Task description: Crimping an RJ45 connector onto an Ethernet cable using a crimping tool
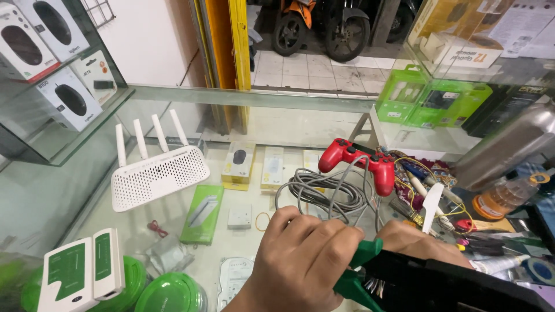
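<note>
The left hand [300, 260] was closed around the green handles of a crimping tool [404, 280], squeezing them together, while the right hand [419, 242], mostly hidden behind the tool's black body, appeared to steady it; its grip could not be told. A grey network cable [329, 193] ran from a loose coil on the glass counter [243, 101] toward the tool. This looked like the crimping step; a firm, even squeeze with the cable kept seated seemed called for. Beyond lay a red game controller [358, 159] and a white router [156, 173].
</note>
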